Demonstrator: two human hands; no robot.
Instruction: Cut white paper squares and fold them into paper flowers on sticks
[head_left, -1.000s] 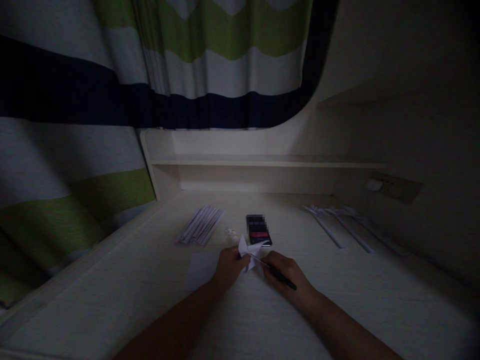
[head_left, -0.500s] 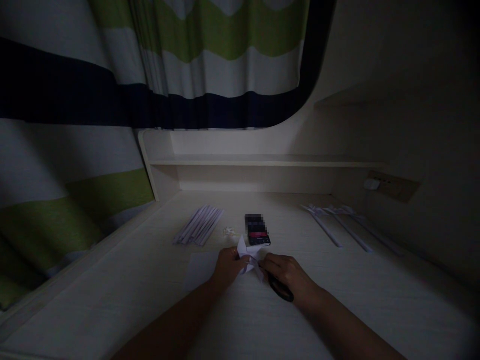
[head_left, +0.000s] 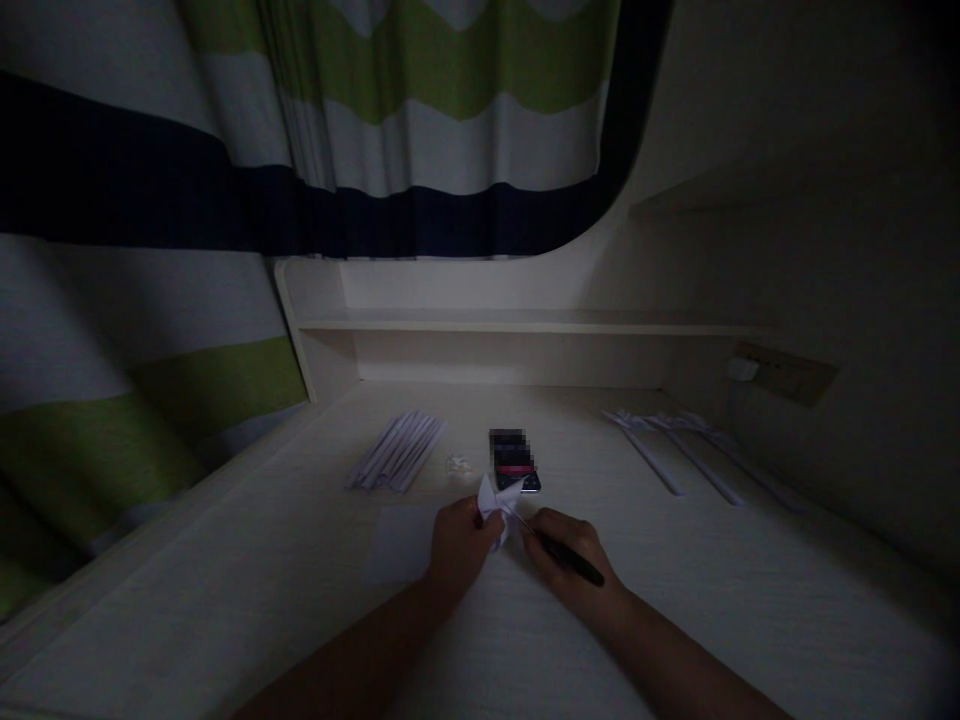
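My left hand (head_left: 459, 540) pinches a folded white paper piece (head_left: 491, 498) with pointed flaps, shaped like a pinwheel. Black-handled scissors (head_left: 574, 560) are in my right hand (head_left: 574, 548), seen nearly edge-on. Their thin metal end reaches to the middle of the paper, where the exact contact is hard to make out. Under and beside my left wrist lies a flat white sheet (head_left: 394, 540). Just beyond the paper piece rests a dark phone (head_left: 514, 465), its screen partly pixelated.
Rolled white paper sticks (head_left: 397, 452) lie bunched at the left. Small pale bits (head_left: 457, 465) sit beside the phone. Several sticks with folded paper tops (head_left: 656, 460) lie at the right. A low shelf (head_left: 495, 325) runs along the back, and a wall socket (head_left: 795, 375) is at the right.
The scissors have turned in my right hand, so the handle now points further right and the metal end shows against the paper. The folded paper has tilted slightly in my left hand.
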